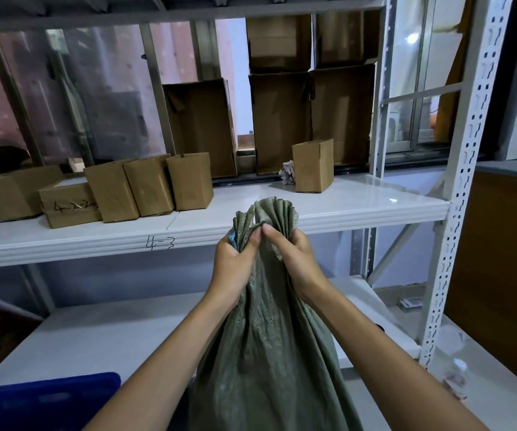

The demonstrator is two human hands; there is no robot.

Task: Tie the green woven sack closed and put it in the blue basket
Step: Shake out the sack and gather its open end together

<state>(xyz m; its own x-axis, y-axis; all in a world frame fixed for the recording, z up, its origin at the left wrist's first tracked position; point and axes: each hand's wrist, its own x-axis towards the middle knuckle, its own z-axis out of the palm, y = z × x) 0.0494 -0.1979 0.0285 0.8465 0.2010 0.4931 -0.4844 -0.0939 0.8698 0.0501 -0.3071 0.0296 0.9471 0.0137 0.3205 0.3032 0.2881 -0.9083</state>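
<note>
The green woven sack hangs upright in front of me, its mouth gathered into pleats that fan out above my fists. My left hand and my right hand both grip the bunched neck side by side, thumbs touching. A bit of blue shows at the left hand's edge; I cannot tell what it is. The blue basket sits at the lower left on the lower shelf, only its rim and part of its wall visible.
A white metal shelf marked "4-3" runs behind the sack, with several cardboard boxes at left and one small box at right. A perforated upright post stands at right. Small items lie on the lower shelf's right end.
</note>
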